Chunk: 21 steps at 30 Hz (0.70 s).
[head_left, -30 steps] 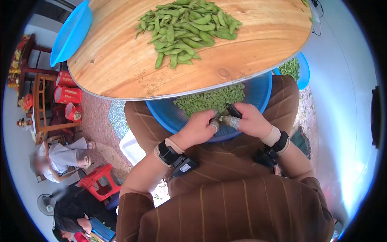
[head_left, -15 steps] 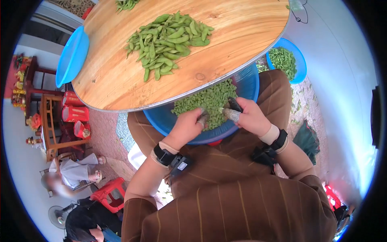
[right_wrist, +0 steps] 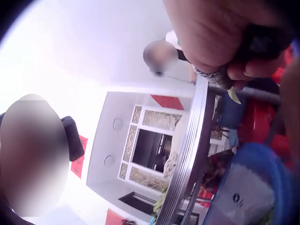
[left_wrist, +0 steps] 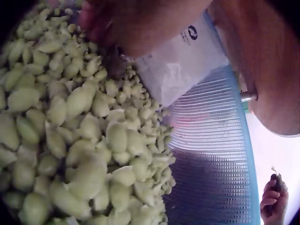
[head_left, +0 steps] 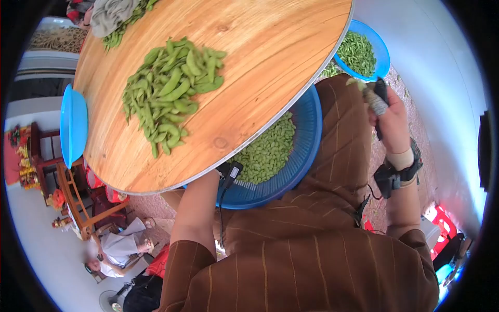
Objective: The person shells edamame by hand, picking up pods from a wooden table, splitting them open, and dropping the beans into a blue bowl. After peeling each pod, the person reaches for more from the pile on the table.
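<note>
My right hand (head_left: 392, 122) is out to the right, beyond the knee, its thumb wrapped in silvery tape. It grips a slim black tool (head_left: 382, 91), whose working end does not show clearly. A pale green pod scrap (head_left: 356, 83) sticks out at the thumb tip. The tabletop edge hides my left hand in the head view. In the left wrist view the left hand (left_wrist: 136, 28) is low over shelled green beans (left_wrist: 84, 140), beside a whitish plastic bag (left_wrist: 183, 61); its fingers are dark and blurred. The beans lie in a blue basket (head_left: 312, 140) on the lap.
A round wooden table (head_left: 249, 67) overhangs the basket and bears a heap of bean pods (head_left: 171, 88). At the upper right, a blue basin (head_left: 384, 52) on the floor contains green husks. Another blue basin (head_left: 75, 125) is at the table's left edge. People sit at the lower left.
The right hand has left the basket and swung right, towards the husk basin, with the black tool. My left hand has slipped under the tabletop's edge. The head view has turned.
</note>
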{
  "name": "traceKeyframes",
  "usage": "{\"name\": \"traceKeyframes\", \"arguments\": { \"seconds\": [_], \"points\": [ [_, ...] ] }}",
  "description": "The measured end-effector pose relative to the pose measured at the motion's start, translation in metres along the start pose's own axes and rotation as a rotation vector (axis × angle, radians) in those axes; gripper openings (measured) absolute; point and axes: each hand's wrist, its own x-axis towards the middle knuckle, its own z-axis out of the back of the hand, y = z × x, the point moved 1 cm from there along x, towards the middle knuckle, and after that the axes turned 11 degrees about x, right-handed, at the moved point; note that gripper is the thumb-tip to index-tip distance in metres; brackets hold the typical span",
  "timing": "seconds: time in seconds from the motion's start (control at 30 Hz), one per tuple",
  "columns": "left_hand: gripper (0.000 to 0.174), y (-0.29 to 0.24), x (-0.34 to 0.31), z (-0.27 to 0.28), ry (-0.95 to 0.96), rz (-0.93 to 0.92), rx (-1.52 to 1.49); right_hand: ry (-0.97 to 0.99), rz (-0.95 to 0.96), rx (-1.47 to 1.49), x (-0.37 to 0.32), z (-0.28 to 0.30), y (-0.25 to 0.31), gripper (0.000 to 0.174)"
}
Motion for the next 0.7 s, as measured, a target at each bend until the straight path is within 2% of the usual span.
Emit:
{"name": "traceKeyframes", "arguments": {
  "seconds": [0.1, 0.17, 0.27, 0.4, 0.47, 0.5, 0.57, 0.6, 0.67, 0.7],
  "points": [
    [0.043, 0.002, -0.002, -0.001, 0.063, 0.022, -0.095, -0.164, 0.061, -0.063, 0.011, 0.032, 0.004, 0.024],
    [0.043, 0.003, -0.003, -0.002, 0.102, 0.045, -0.151, -0.225, 0.049, -0.326, 0.020, 0.065, -0.008, 0.024],
    [0.043, 0.005, -0.006, -0.001, 0.168, 0.087, -0.230, -0.230, 0.112, -0.264, 0.022, 0.088, -0.030, 0.025],
    [0.043, 0.007, -0.010, -0.001, 0.251, 0.145, -0.337, -0.232, 0.099, -0.320, 0.013, 0.059, -0.026, 0.023],
    [0.043, 0.006, -0.011, 0.000, 0.274, 0.168, -0.392, -0.182, 0.265, -0.355, 0.014, 0.049, -0.036, 0.027],
    [0.043, 0.006, -0.012, -0.001, 0.283, 0.180, -0.421, -0.185, 0.271, -0.353, 0.012, 0.045, -0.038, 0.027],
    [0.044, 0.005, -0.013, 0.000, 0.294, 0.205, -0.482, -0.142, 0.408, -0.528, 0.007, 0.037, -0.036, 0.034],
    [0.044, -0.004, -0.010, 0.012, 0.281, 0.205, -0.483, -0.110, 0.474, -0.491, 0.003, 0.026, -0.028, 0.035],
    [0.038, -0.033, -0.006, 0.043, 0.662, 0.560, -1.134, -0.067, 0.461, -0.545, -0.002, 0.024, -0.025, 0.036],
    [0.038, -0.034, -0.010, 0.041, 0.642, 0.563, -1.140, -0.031, 0.436, -0.598, -0.005, 0.021, -0.023, 0.036]
  ]
}}
